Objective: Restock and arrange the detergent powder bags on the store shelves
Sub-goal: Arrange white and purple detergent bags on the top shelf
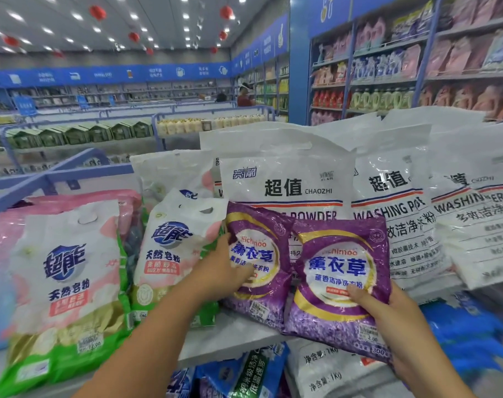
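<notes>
Gripping soft, light purple lavender bags: right hand [388,317] pinches near one [339,280]; left hand [224,271] presses its neighbour [256,262], fingers relaxed.

The store is brightly and evenly lit by rows of small round white ceiling lights [184,15], which blow out to glare. Shadows are faint. Soft sheen lies on the glossy white plastic washing-powder bags [284,179]. The wide-angle lens bends the blue-framed wall shelves [388,67] at the right edge, where the stacked blue plastic bags [468,334] smear into blur. Distant aisles look soft.
</notes>
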Available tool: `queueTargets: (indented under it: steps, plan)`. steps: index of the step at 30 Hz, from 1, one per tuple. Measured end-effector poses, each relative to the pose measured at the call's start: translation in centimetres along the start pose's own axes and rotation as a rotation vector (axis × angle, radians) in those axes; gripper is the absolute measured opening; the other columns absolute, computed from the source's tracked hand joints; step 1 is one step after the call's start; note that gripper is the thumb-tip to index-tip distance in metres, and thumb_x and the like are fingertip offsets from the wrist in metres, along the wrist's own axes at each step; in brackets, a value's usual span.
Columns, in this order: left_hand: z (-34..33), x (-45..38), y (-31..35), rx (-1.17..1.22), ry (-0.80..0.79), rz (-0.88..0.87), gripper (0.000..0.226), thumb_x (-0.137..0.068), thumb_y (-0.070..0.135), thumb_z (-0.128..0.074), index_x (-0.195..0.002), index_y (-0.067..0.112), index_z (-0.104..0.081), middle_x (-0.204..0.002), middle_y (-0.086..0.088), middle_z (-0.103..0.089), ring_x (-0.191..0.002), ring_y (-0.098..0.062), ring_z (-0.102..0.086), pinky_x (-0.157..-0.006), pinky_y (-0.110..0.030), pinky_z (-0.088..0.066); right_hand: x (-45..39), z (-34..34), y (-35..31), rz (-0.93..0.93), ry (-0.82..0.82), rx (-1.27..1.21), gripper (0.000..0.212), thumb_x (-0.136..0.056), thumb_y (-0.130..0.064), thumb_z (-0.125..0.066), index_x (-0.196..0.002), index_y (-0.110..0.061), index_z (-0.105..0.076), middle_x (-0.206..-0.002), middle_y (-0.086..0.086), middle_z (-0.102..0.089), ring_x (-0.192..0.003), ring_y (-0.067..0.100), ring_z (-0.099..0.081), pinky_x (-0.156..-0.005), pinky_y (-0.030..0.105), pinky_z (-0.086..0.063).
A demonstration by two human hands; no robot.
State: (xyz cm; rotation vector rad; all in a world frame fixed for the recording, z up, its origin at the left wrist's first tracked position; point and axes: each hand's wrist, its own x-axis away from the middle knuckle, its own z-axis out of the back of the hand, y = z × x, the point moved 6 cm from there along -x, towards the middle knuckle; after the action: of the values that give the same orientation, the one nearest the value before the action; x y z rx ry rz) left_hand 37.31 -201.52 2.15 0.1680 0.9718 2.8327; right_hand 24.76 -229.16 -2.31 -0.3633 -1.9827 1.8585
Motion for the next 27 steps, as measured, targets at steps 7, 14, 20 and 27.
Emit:
queueTargets:
  steps: [7, 14, 20, 27]
  plan:
    - [0.6, 0.0, 0.0, 0.008, -0.016, 0.093, 0.096, -0.058, 0.06, -0.089, -0.135, 0.027, -0.041, -0.126, 0.007, -0.066, -0.11, -0.017, -0.064, -0.098, -0.04, -0.054, 0.2, 0.9, -0.4, 0.008, -0.027, -0.002, 0.023, -0.087, -0.015, -0.077, -0.107, -0.023, -0.072, -0.092, -0.003, -0.081, -0.086, 0.022, -0.078, -0.089, 0.049, -0.059]
    - [-1.4, 1.2, 2.6, 0.527, 0.163, 0.014, 0.049, -0.065, 0.032, -0.095, -0.101, 0.032, -0.061, -0.096, 0.01, -0.076, -0.075, 0.0, -0.073, -0.069, -0.022, -0.058, -0.5, 3.2, -1.5, 0.044, -0.003, -0.069, 0.023, -0.087, -0.014, -0.076, -0.109, -0.02, -0.073, -0.096, 0.0, -0.08, -0.091, 0.024, -0.077, -0.092, 0.048, -0.057]
    - [-2.4, 4.1, 1.1, 0.586, 0.179, 0.04, 0.046, -0.079, 0.048, -0.082, -0.117, 0.041, -0.057, -0.108, 0.016, -0.075, -0.098, -0.007, -0.072, -0.092, -0.037, -0.057, -0.5, 2.4, -1.0, 0.013, -0.113, -0.051, 0.025, -0.086, -0.015, -0.077, -0.11, -0.02, -0.073, -0.097, -0.002, -0.08, -0.091, 0.02, -0.077, -0.09, 0.041, -0.056]
    - [3.1, 11.8, -2.3, 0.678, 0.464, 0.096, 0.032, -0.086, 0.038, -0.077, -0.115, 0.035, -0.064, -0.101, 0.016, -0.077, -0.093, -0.006, -0.074, -0.084, -0.033, -0.061, 1.2, -2.8, -1.9, -0.041, -0.296, -0.075, 0.021, -0.086, -0.026, -0.072, -0.105, -0.017, -0.073, -0.095, 0.002, -0.081, -0.088, 0.022, -0.077, -0.091, 0.04, -0.053]
